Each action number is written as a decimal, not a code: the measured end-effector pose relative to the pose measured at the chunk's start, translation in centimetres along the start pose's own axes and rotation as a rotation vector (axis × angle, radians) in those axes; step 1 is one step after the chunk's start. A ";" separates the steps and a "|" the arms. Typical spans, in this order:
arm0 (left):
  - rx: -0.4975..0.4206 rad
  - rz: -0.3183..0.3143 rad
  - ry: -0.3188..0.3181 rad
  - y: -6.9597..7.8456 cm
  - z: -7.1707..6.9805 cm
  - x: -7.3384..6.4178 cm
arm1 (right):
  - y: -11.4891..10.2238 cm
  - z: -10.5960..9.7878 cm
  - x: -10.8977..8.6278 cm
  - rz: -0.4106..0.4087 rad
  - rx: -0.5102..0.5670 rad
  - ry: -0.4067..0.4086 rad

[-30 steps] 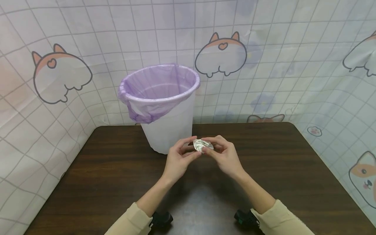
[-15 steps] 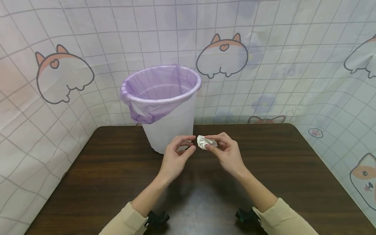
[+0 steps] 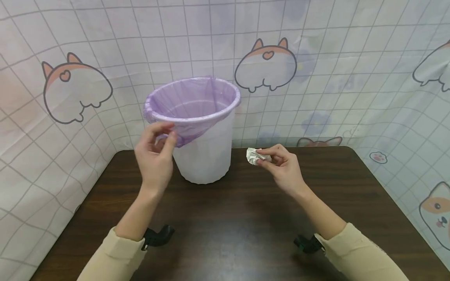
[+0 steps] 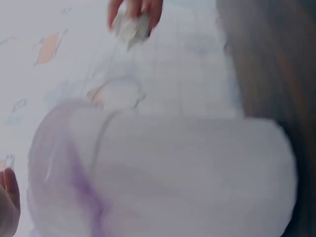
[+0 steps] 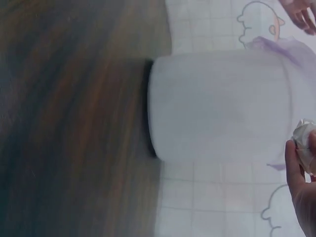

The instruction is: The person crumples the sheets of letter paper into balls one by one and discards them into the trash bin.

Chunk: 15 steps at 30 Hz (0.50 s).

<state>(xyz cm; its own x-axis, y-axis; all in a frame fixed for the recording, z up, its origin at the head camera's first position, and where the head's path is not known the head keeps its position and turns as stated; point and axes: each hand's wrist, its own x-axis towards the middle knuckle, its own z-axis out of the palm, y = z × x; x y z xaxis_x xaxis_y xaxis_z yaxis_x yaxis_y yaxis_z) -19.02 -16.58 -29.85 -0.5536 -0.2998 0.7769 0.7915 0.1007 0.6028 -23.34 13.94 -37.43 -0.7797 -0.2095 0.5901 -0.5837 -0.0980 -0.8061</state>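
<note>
My right hand (image 3: 288,169) pinches a crumpled piece of silvery foil (image 3: 252,156) between thumb and fingers, over the table to the right of a white trash bin (image 3: 207,160). The same foil (image 5: 303,140) shows at the edge of the right wrist view. Lining the bin is a thin purple trash bag (image 3: 197,95), folded over the rim. My left hand (image 3: 154,160) is raised in front of the bin's left side, fingers loosely bent with nothing between them. Its fingertips overlap the bag's folded edge in the head view. Only part of the left hand (image 4: 7,207) appears in the left wrist view.
The bin stands upright near the back of a dark wooden table (image 3: 225,242). Behind and on both sides hangs a white grid-patterned cloth (image 3: 334,78) printed with cartoon dogs. Black wrist devices (image 3: 159,236) sit at both cuffs.
Both hands were at the foil together. The left hand has let go and moved up and left to the bin's front. The right hand has carried the foil right and slightly up.
</note>
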 end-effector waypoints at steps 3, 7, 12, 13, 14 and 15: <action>0.054 -0.035 0.110 0.4 -1.2 2.4 | -0.5 -0.6 0.8 -0.036 -0.028 -0.013; 0.134 -0.235 0.167 0.3 -3.0 5.3 | -1.5 -1.2 1.8 -0.067 -0.087 -0.016; 0.097 -0.572 0.107 -0.2 -5.2 8.0 | -2.7 -1.6 3.3 -0.107 -0.168 -0.034; 0.063 -0.628 0.092 -0.3 -5.6 8.5 | -2.9 -1.7 3.6 -0.119 -0.181 -0.039; 0.028 -0.674 0.080 -0.4 -5.9 8.9 | -3.1 -1.7 3.9 -0.127 -0.185 -0.045; -0.010 -0.713 0.074 -0.4 -6.1 9.3 | -3.4 -1.7 4.2 -0.132 -0.187 -0.051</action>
<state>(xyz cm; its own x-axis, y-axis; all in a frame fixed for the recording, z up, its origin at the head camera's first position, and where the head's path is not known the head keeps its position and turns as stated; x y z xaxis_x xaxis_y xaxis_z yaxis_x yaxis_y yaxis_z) -22.91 -25.20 -24.02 -0.9180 -0.3534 0.1799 0.2463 -0.1525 0.9571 -25.03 15.04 -32.17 -0.6841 -0.2561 0.6830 -0.7155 0.0534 -0.6966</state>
